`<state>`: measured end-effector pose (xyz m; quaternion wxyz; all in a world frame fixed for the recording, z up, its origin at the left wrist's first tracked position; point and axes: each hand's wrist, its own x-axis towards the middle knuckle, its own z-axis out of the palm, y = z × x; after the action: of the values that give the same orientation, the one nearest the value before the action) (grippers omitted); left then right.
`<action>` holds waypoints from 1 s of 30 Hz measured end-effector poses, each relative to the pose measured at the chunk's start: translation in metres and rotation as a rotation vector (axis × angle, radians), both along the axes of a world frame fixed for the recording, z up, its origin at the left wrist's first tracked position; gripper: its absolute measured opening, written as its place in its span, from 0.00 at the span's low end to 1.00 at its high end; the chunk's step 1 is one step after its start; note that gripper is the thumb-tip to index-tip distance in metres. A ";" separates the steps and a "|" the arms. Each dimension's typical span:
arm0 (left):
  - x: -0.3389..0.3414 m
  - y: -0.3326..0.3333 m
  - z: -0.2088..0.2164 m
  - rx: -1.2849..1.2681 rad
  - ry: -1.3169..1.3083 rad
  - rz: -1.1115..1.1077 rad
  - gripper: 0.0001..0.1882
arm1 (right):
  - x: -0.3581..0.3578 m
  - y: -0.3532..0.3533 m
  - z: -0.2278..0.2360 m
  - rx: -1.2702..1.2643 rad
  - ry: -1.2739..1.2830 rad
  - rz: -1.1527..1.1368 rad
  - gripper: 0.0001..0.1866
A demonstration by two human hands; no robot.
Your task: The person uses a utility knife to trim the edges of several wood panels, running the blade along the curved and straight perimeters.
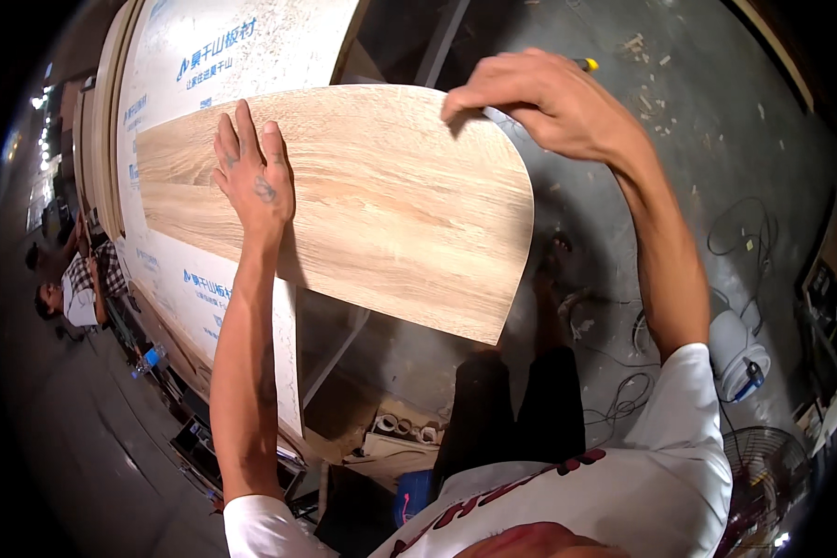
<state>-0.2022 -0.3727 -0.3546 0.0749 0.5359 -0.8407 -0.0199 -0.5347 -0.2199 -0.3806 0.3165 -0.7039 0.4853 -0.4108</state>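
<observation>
A light wood-grain board [391, 214] with a rounded right end lies in front of me, its right part jutting out past the white printed panels beneath. My left hand [257, 184] rests flat on its left part, fingers spread. At the top of the curved end, my right hand [553, 104] is closed, with its curled fingertips at the board's edge. A yellow and black end of some object [587, 65] shows just beyond the knuckles; the rest of it is hidden by the hand. A thin pale strip [504, 119] shows under the right hand beside the curve.
White panels [242, 46] are stacked on the left. Wood scraps [634, 45] and cables [623, 395] lie on the grey floor. A white bucket [739, 358] and a fan [767, 465] stand at the lower right. Another person [84, 288] is at the far left.
</observation>
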 end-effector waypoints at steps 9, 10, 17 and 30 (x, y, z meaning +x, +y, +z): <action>0.002 -0.001 0.002 0.001 -0.009 0.015 0.37 | 0.060 0.117 0.016 0.011 0.111 -0.494 0.23; -0.002 0.000 -0.005 0.011 0.002 0.021 0.37 | 0.071 0.132 0.017 0.023 0.130 -0.511 0.23; -0.005 0.002 -0.001 0.001 0.042 0.006 0.39 | 0.194 0.243 0.022 0.165 0.032 -0.632 0.23; 0.001 -0.004 -0.007 -0.066 0.056 -0.004 0.39 | 0.037 0.043 0.043 -0.181 0.406 -0.323 0.26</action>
<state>-0.2009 -0.3763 -0.3616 0.1159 0.5305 -0.8397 -0.0072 -0.4978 -0.1767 -0.3374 0.0790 -0.7109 0.6061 -0.3479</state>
